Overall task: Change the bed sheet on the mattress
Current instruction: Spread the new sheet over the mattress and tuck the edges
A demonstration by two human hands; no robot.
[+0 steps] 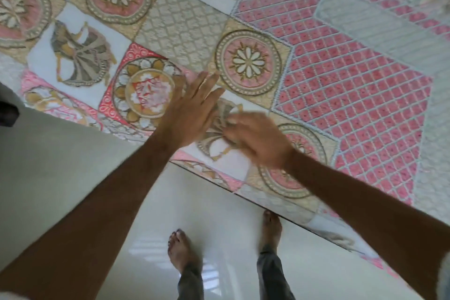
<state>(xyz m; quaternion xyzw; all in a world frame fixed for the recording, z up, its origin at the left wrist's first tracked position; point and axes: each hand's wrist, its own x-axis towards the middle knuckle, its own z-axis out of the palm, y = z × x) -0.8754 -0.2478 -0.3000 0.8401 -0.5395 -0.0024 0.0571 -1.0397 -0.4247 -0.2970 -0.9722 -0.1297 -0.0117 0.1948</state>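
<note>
Bare forearms nearest the lens, reaching out from either lower corner toward the bed sheet [341, 104]. Two bare feet [181, 248] below, planted on pale glossy floor [73, 165] just off the sheet's near edge.

Left of the sheet's near edge: left hand [188, 114], fingers straight and together, palm down, laid flat on or skimming just over the cloth beside the sun-face medallion [146, 95]; contact hard to confirm through blur. Holding nothing.

Right of that, close beside and nearly touching: right hand [255, 138], blurred, fingers bent down onto the patterned cloth over a camel-print square [219, 134]. Pinching a fold or merely pressing — cannot tell.

Sheet spread wide and mostly flat, running diagonally, near edge hanging straight toward the floor; mattress beneath entirely covered, not visible.

Likely step: smoothing the laid sheet near its edge. Next, probably: sweeping both palms outward along the edge to chase wrinkles, then tucking the overhang under.
</note>
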